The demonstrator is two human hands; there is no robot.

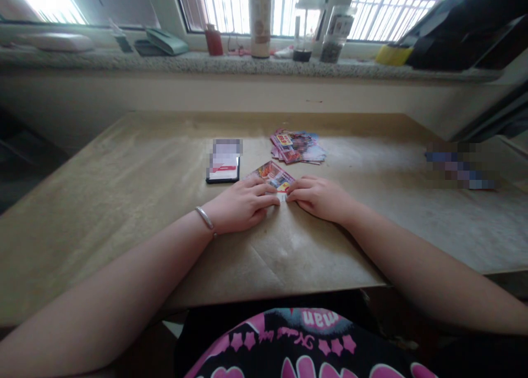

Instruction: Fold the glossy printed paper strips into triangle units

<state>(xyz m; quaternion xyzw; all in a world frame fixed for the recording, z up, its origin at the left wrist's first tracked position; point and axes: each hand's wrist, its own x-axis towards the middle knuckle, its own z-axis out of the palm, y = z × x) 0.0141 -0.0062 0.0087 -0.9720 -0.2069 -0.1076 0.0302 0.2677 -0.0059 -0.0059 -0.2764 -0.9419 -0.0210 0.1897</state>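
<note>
A colourful printed paper leaflet lies on the table in front of me, one corner pointing away. My left hand, a silver bangle at its wrist, rests over the leaflet's left side with fingers bent and thumb near the lower corner. My right hand pinches the right edge close to that corner, its fingers curled together. Both hands hide part of the paper's near edges. Just beyond it sits a loose pile of similar printed leaflets. To the left of the pile lies a phone with its screen lit and blurred out.
The table has a pale brown cover. A blurred flat bluish item lies at its right side. On the granite windowsill stand a red bottle, a tall cylinder, a clear container and a green case.
</note>
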